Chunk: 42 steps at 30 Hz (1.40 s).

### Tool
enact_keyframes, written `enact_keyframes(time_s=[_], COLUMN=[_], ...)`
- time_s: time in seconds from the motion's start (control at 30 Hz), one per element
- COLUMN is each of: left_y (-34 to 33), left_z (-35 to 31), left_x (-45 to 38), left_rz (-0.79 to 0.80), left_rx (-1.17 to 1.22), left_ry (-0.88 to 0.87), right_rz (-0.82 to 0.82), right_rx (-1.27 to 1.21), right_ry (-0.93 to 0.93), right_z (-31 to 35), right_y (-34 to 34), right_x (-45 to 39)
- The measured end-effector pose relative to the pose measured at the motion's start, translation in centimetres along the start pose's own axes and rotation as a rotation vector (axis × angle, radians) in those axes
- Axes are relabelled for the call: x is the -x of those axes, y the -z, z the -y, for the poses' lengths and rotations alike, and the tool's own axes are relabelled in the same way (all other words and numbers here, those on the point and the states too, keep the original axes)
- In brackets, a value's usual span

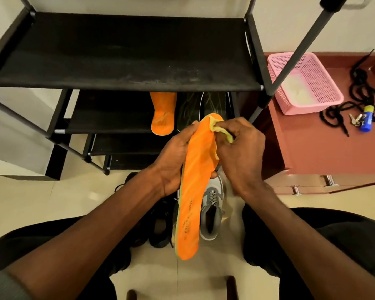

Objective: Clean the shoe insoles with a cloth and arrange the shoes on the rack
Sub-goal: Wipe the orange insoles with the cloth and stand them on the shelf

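Now my left hand (171,161) grips the light, bendy orange insole (195,187) mid-length; my right hand (240,154) pinches what seems a thin yellow cloth (220,129) against its toe.

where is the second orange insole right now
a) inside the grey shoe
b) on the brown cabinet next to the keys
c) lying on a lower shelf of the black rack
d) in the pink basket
c: the second orange insole lies on a lower shelf of the black rack, beyond the one held in the left hand and wiped with the yellow cloth by the right hand.
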State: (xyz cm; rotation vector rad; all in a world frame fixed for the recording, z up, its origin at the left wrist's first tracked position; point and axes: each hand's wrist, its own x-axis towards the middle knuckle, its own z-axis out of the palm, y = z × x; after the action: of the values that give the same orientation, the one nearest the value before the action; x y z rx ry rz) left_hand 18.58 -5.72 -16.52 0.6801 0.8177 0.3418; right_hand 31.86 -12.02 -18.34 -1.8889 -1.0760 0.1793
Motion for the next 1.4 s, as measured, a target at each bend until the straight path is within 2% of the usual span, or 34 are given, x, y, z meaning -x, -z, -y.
enact_keyframes(time_s=[0.1,0.17,0.23,0.3,0.33,0.47,0.53,0.6,0.67,0.8,0.87,1.0,1.17,1.23,1.33,1.4], left_y=[0.3,0.6,0.5,0.2,0.1,-0.1,-0.1,-0.3,-0.3,0.5,1.0,1.0,1.3,1.4,1.0,0.9], left_z=[-0.4,-0.6,-0.5,-0.3,-0.2,-0.3,-0.6,-1.1,-1.5,-2.0,-2.2,-2.8,-3.1,-2.9,-2.5,-2.4], left_x=[0.0,-0.2,-0.1,-0.1,0.0,-0.2,-0.4,-0.1,0.1,-0.2,-0.5,-0.4,-0.5,-0.5,-0.5,-0.5], left_rz=[-0.004,-0.001,0.019,0.031,0.034,0.06,0.061,0.074,0.071,0.031,0.013,-0.005,0.002,0.025,0.037,0.035], left_rx=[0.005,0.003,0.0,0.003,0.01,0.072,0.086,0.068,0.058,0.121,0.132,0.081,0.112,0.093,0.064,0.082], left_ry=[-0.028,-0.045,-0.026,0.009,0.013,-0.008,-0.015,-0.014,-0.015,-0.073,-0.088,-0.103,-0.13,-0.131,-0.115,-0.122], right_rz=[0.147,0.206,0.108,-0.005,-0.001,0.214,0.172,0.05,0.003,0.224,0.236,0.03,0.169,0.101,-0.007,0.041], right_rx=[-0.115,-0.106,-0.015,0.029,0.021,-0.035,0.029,0.068,0.101,0.013,0.032,0.055,0.017,0.071,0.101,0.054], right_ry=[0.156,0.265,0.223,0.081,0.072,0.309,0.321,0.209,0.181,0.378,0.419,0.245,0.378,0.337,0.18,0.242], right_z=[0.9,1.2,0.8,0.1,0.0,1.1,1.4,1.3,1.4,2.3,2.3,2.0,2.4,2.2,1.8,1.9], right_y=[0.0,0.2,0.3,0.5,0.6,0.6,0.7,0.8,0.7,-0.4,-0.9,-1.3,-1.5,-1.4,-1.3,-1.3], right_x=[0.9,1.4,0.7,-0.2,-0.3,1.2,0.7,-0.7,-1.7,-0.4,-0.4,-1.9,-1.0,-1.3,-2.0,-2.0])
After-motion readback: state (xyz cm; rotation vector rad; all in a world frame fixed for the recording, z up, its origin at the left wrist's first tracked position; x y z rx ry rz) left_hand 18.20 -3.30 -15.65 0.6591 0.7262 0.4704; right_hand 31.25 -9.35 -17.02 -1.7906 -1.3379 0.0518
